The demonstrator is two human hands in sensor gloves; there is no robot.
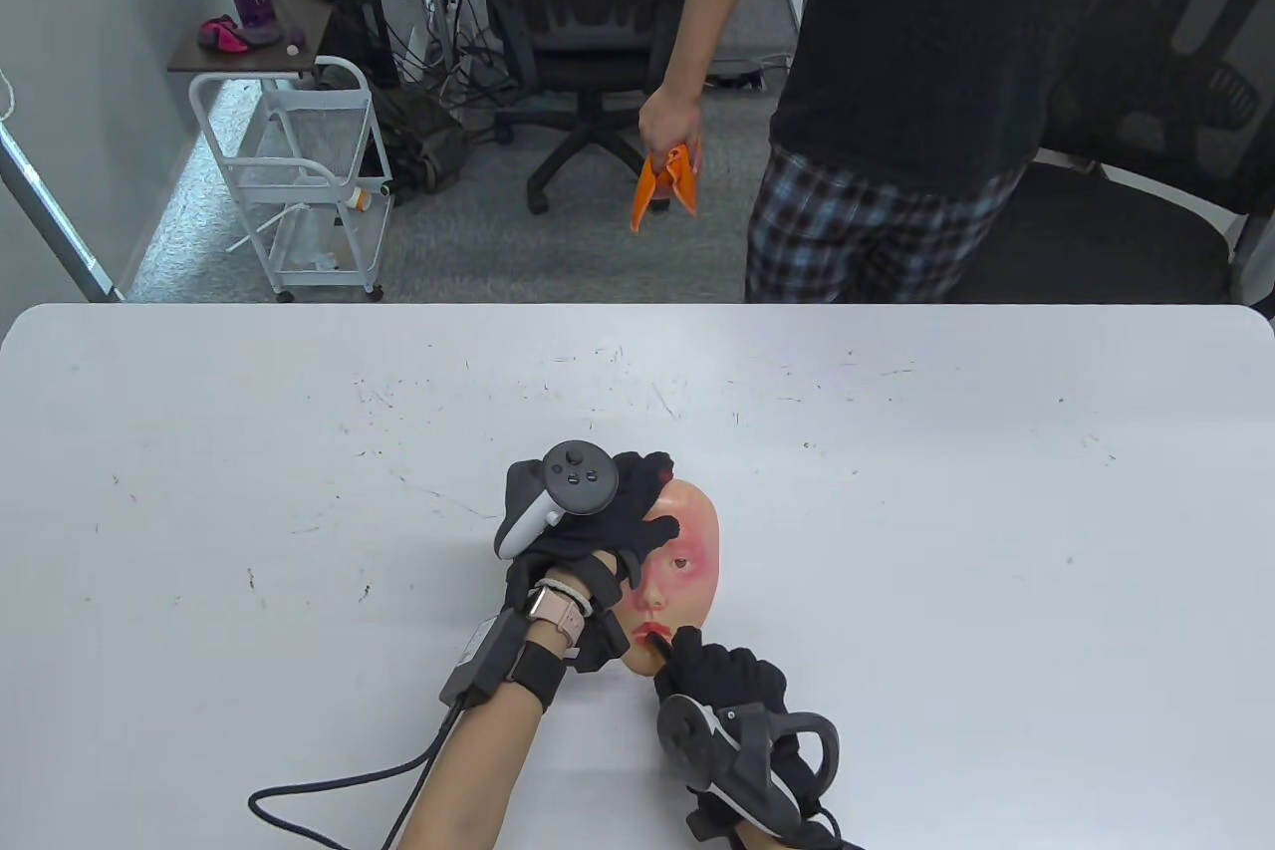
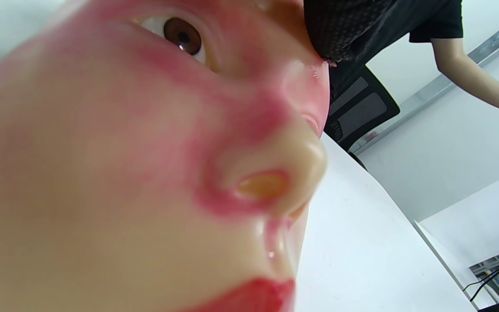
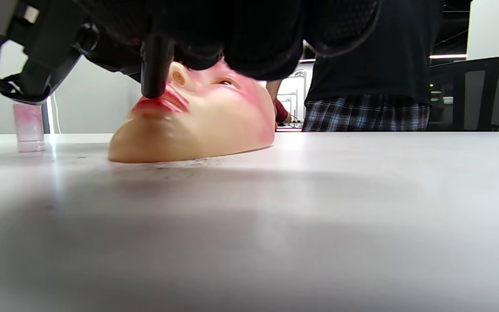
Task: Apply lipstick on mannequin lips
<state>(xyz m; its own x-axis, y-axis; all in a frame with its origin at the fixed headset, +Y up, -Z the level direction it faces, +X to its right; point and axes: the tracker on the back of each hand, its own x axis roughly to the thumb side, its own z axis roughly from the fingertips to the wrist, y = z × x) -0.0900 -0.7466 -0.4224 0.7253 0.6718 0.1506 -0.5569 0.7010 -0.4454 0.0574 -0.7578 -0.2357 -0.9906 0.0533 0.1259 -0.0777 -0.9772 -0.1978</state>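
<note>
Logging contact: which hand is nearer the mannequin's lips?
Right. The right hand holds the lipstick on the lips; the left hand rests higher on the face.

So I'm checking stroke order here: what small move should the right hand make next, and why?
Probably drag the lipstick sideways along the lips. The right hand holds its tip on the mouth, the lips already show red, and the left hand rests on the mannequin face, steadying it on the table.
</note>
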